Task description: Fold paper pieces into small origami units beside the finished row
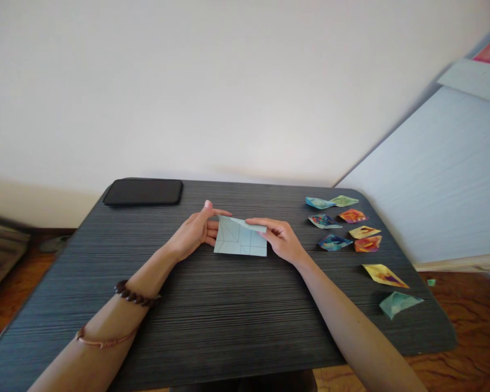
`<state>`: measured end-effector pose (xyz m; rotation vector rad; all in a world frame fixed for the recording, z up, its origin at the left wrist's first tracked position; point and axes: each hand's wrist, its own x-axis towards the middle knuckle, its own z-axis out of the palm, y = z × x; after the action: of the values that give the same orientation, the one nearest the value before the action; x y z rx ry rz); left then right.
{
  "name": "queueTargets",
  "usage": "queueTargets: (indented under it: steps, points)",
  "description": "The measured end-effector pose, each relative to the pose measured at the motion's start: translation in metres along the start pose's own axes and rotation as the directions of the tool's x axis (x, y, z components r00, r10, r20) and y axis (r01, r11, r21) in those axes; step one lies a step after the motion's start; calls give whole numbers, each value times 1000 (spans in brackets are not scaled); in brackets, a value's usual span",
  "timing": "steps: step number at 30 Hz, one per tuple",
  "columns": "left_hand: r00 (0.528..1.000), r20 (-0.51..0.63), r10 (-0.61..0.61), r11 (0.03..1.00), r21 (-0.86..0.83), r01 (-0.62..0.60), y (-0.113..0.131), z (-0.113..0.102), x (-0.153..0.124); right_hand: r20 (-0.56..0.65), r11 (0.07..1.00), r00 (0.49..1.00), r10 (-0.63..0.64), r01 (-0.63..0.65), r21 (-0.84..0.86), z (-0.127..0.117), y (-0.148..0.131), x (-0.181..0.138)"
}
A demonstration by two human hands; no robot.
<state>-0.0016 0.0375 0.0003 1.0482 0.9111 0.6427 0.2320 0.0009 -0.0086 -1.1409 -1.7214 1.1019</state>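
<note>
A pale blue-green sheet of origami paper (240, 239) is held up just above the middle of the table. Thin crease lines cross its face, and its top edge is bent over. My left hand (194, 231) is at the paper's left side, with some fingers behind that edge and the thumb sticking up off the paper. At the upper right corner my right hand (283, 239) pinches the paper, its index finger lying along the bent top edge. The fingertips behind the sheet are hidden.
Several folded paper pieces lie at the right of the dark table (228, 321), among them a yellow piece (386, 276) and a green piece (399, 304). A black phone (144, 192) rests at the back left. The wall (228, 92) borders the far edge.
</note>
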Motion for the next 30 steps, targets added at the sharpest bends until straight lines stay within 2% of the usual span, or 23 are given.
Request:
queueTargets:
  steps: [6, 9, 11, 13, 14, 16, 17, 19, 22, 27, 30]
  points:
    - [999, 5, 54, 997, 57, -54, -4, -2, 2, 0, 997, 998, 63, -63, 46, 5, 2, 0]
    - [989, -16, 146, 978, 156, -142, -7, -1, 2, -73, 996, 996, 59, -63, -56, 10, 4, 1]
    - [971, -51, 234, 926, 318, -206, -10, 0, 2, -124, 979, 992, 14, -39, -202, 14, 3, 2]
    - [944, -93, 316, 809, 546, -217, -12, 1, 3, -102, 931, 992, -78, 36, -364, 16, 2, 2]
    - [926, -101, 364, 713, 670, -207, -13, 2, 3, -73, 903, 990, -121, 79, -422, 16, 2, 2]
    - [874, -37, 485, 464, 857, -222, -14, 1, 3, -10, 866, 988, -157, 133, -483, 16, 1, 2]
    - [850, 4, 526, 366, 902, -230, -15, 1, 3, 5, 854, 988, -152, 134, -503, 16, 1, 2]
    - [825, 15, 564, 256, 947, -192, -15, -1, 3, 48, 824, 989, -140, 143, -548, 15, 0, 1]
    - [820, -19, 571, 208, 970, -123, -16, -3, 3, 105, 793, 972, -209, 231, -564, 15, 0, -2]
    - [817, -32, 575, 192, 977, -97, -16, -5, 3, 261, 686, 914, -311, 406, -603, 19, 2, -18]
    - [823, -2, 568, 200, 970, -136, -13, -11, 1, 224, 622, 913, -341, 398, -674, 21, 4, -30]
